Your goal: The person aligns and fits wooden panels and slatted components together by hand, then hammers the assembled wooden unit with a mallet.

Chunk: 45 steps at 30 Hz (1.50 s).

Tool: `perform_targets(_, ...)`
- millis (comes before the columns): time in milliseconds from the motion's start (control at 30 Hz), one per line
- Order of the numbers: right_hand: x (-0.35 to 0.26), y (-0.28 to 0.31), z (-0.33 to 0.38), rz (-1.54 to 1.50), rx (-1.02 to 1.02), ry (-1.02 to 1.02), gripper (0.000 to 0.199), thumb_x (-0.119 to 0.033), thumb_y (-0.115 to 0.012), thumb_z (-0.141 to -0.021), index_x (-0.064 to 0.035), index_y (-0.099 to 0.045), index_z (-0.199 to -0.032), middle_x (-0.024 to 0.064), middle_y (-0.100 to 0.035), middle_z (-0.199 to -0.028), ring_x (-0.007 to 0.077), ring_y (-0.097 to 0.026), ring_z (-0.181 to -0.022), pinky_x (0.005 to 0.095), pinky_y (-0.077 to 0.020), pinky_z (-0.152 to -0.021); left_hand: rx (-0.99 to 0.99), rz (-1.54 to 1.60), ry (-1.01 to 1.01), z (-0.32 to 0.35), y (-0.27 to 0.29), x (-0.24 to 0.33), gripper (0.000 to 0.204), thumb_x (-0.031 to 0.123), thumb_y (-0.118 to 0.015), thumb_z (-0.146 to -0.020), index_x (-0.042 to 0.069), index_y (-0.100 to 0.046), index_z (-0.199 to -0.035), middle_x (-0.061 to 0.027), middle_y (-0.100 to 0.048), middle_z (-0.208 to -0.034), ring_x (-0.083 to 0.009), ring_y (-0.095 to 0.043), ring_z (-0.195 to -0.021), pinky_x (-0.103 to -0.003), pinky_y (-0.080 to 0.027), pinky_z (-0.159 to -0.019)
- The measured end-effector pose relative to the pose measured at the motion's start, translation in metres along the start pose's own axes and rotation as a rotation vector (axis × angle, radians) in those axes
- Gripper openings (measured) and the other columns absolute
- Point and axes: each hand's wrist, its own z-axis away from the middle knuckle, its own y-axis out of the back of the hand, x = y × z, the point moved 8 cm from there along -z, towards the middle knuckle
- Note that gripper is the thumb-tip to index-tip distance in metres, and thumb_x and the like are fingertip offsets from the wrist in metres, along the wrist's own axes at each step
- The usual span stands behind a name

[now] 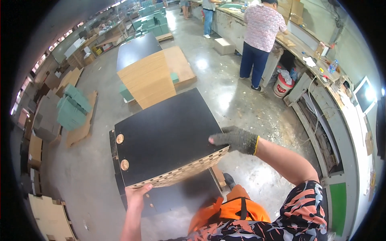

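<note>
A thick stack of black boards [169, 132] with pale, hole-lined edges is in front of me. Two round wood-coloured holes mark the left side of its top board. My bare left hand [136, 194] grips the near left corner, its thumb on the top edge and its fingers hidden beneath. On the right side, my right hand [238, 140], in a dark grey knitted glove with a yellow cuff, has its thumb over the top and its fingers against the edge. Under the stack, nearer to me, lies another black board surface [185, 193] with small holes.
Beyond the stack stands a pile topped with brown cardboard [148, 78] and a black board. Green bundles [72, 108] lie on cardboard at left. A person [261, 36] works at the long bench [309, 56] on the right, near a red and white bucket [282, 86].
</note>
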Motion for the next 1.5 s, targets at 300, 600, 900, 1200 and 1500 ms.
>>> perform_targets(300, -0.098, 0.076, -0.114, -0.158, -0.059, 0.372, 0.083, -0.059, -0.075, -0.069, -0.0067, -0.052, -0.129, 0.0082, -0.053, -0.116, 0.0208, -0.047, -0.104, 0.0357, -0.0395, -0.086, 0.636, 0.350, 0.010, 0.089, -0.094, -0.076, 0.050, 0.021, -0.071, -0.086, 0.001, -0.048, -0.126, -0.0059, -0.056, -0.111, -0.0203, -0.052, -0.102, -0.033, -0.038, -0.098)
perform_targets(600, -0.122, 0.040, -0.171, 0.295, -0.252, 0.244, 0.070, -0.069, -0.068, -0.067, -0.0131, -0.062, -0.109, 0.0060, -0.066, -0.094, 0.0154, -0.058, -0.067, 0.0300, -0.0460, -0.065, 0.420, 1.162, 0.171, 0.054, -0.274, -0.040, 0.101, 0.063, -0.062, -0.081, -0.010, -0.023, -0.140, -0.0181, -0.033, -0.138, -0.0305, -0.034, -0.126, -0.041, -0.026, -0.110)
perform_targets(900, -0.133, 0.018, -0.141, 0.418, -0.517, 0.275, 0.060, -0.054, -0.074, -0.072, -0.0124, -0.059, -0.112, 0.0047, -0.061, -0.097, 0.0154, -0.061, -0.078, 0.0321, -0.0521, -0.070, 0.413, 1.157, 0.084, 0.047, -0.300, -0.005, 0.100, 0.068, -0.060, -0.079, -0.011, -0.032, -0.134, -0.0170, -0.039, -0.133, -0.0288, -0.035, -0.125, -0.039, -0.025, -0.110)
perform_targets(1200, -0.127, 0.008, -0.173, 0.165, -0.954, 0.218, 0.056, -0.039, -0.076, -0.080, -0.0090, -0.054, -0.121, 0.0028, -0.054, -0.106, 0.0140, -0.055, -0.097, 0.0364, -0.0523, -0.081, 0.257, 1.441, -0.153, 0.026, -0.329, 0.033, 0.081, 0.060, -0.051, -0.089, -0.009, -0.039, -0.130, -0.0184, -0.044, -0.133, -0.0310, -0.043, -0.123, -0.042, -0.033, -0.104)
perform_targets(1500, -0.119, -0.002, -0.194, 0.554, -1.095, 0.238, 0.062, -0.047, -0.072, -0.082, -0.0003, -0.054, -0.119, 0.0082, -0.054, -0.113, 0.0151, -0.055, -0.103, 0.0338, -0.0503, -0.088, 0.635, 1.368, -0.107, 0.026, -0.325, 0.019, 0.062, 0.055, -0.040, -0.096, 0.003, -0.046, -0.130, -0.0132, -0.047, -0.135, -0.0289, -0.045, -0.122, -0.042, -0.034, -0.102)
